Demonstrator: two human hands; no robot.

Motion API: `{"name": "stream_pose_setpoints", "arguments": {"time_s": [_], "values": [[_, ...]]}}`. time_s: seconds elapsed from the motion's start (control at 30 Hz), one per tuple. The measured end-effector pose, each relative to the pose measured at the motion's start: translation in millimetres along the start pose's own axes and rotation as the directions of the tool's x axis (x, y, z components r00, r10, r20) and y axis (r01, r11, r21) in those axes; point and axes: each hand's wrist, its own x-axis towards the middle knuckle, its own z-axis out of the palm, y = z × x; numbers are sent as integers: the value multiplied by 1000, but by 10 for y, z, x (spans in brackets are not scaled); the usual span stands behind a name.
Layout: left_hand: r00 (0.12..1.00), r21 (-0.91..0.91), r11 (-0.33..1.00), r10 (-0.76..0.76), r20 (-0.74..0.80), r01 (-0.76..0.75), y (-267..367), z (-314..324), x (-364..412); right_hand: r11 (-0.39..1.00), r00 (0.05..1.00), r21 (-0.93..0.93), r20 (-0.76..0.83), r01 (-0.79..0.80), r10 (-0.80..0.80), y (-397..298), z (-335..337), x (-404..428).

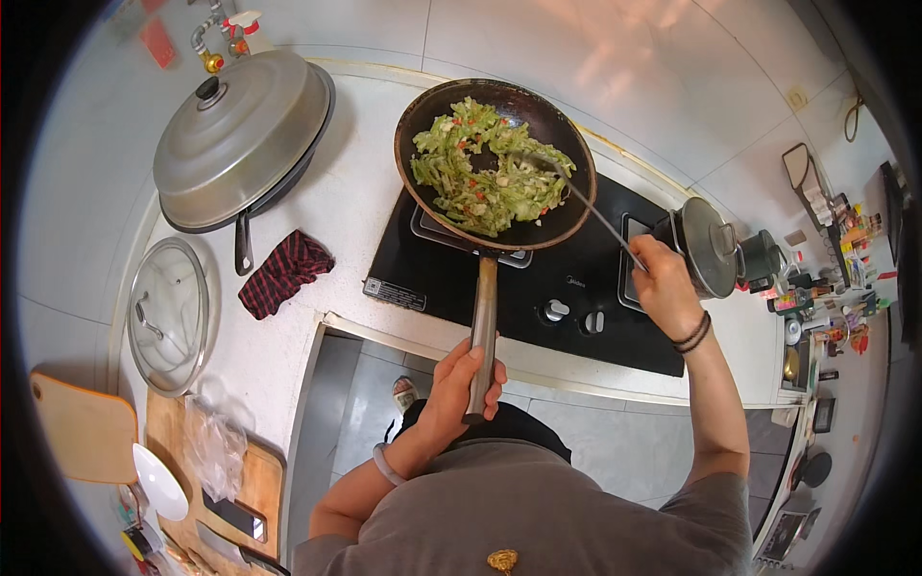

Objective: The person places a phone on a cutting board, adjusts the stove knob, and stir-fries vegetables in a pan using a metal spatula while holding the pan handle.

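Observation:
My left hand (461,385) grips the handle (485,317) of a dark frying pan (569,209) over the left burner of a black Midea gas cooktop (518,299). Inside the pan lies a ring of chopped green vegetable (475,194) with red bits and pale pieces, dark pan bottom showing at its middle. In my right hand (666,284) is the thin metal handle of a cooking utensil (598,214). Its far end rests among the vegetables on the right side, partly blurred and hidden.
Left of the cooktop are a lidded wok (245,144), a checked cloth (286,273) and a glass lid (169,317). A knife (223,543), phone (234,515) and plastic bag (215,446) lie on a wooden board (263,475). A lidded pot (706,248) stands at right.

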Motion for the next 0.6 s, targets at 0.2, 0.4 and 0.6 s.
{"name": "stream_pose_setpoints", "arguments": {"time_s": [0.2,0.4,0.6], "values": [[1000,3,1000,6,14,-6,-19,-24,11,816,918,421,160,-396,363,-90,-345,-124],[1000,16,1000,7,18,-8,-22,-42,12,962,992,254,93,-104,82,-159,-98,-182],[1000,30,999,-15,14,15,6,-1,30,998,1000,-63,-16,2,-3,-28,512,122]]}}
